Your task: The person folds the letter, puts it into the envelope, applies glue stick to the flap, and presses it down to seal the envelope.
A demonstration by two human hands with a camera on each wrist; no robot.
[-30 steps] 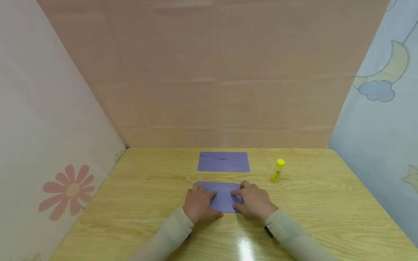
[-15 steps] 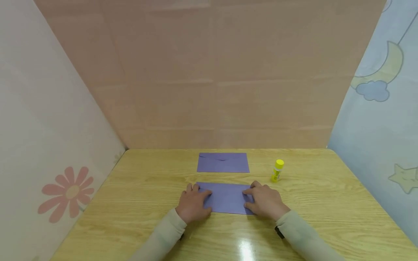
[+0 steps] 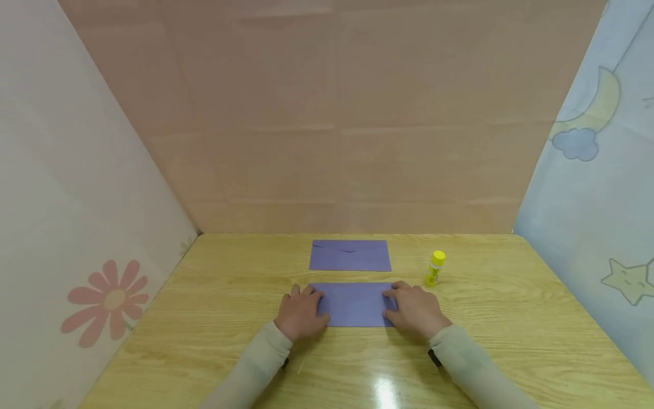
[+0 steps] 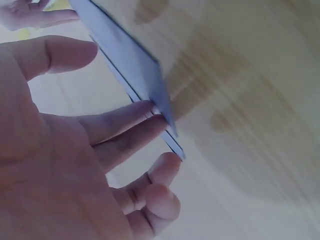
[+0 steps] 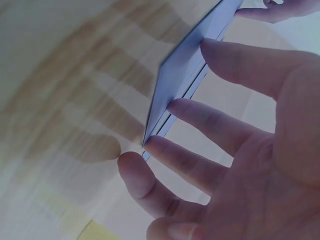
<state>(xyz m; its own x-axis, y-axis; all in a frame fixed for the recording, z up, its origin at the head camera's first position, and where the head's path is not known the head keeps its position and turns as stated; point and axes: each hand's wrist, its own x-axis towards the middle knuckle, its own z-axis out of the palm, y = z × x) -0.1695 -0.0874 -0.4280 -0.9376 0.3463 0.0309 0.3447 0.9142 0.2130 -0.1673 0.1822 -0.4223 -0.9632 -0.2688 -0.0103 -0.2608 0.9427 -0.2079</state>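
A plain purple envelope [image 3: 356, 305] lies flat on the wooden table, its long sides running left to right. My left hand [image 3: 300, 315] rests at its left end, fingertips on the surface and thumb by the near corner. At the right end, my right hand [image 3: 416, 309] touches it with extended fingers and thumb. Both wrist views catch the envelope [image 4: 132, 55] edge-on, the fingertips [image 5: 180, 106] meeting its face. Its short ends are partly hidden under the hands.
A second purple envelope [image 3: 349, 260], flap side up, lies farther back. A yellow glue stick [image 3: 435, 268] stands to its right. Behind the table [image 3: 240, 284] rises a brown paper backdrop [image 3: 332, 142], with patterned walls either side.
Both hands have slid outward from the envelope's middle to its two ends. The envelope has shifted slightly away from me, and its near edge now runs straighter.
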